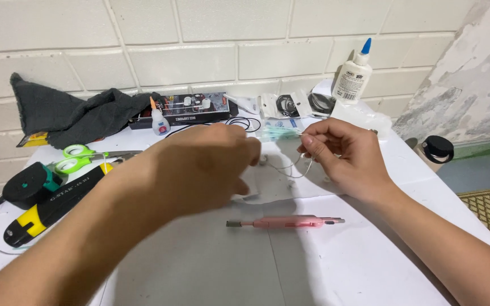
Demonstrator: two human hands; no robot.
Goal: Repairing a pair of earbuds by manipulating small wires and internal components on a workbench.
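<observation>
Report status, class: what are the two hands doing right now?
Left hand and right hand both pinch a thin white wire above the white table. Wire sags between them. Pink utility knife lies untouched below; nothing in the way.

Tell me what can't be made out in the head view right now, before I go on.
- Left hand: its fingertips and whatever they pinch are hidden behind the hand itself.
- Thin white wire: too fine to follow; its left end vanishes behind the left hand.
- Right hand: its grip on the wire is too small to judge.
- Black and yellow tool: its cable runs off the left edge.
</observation>
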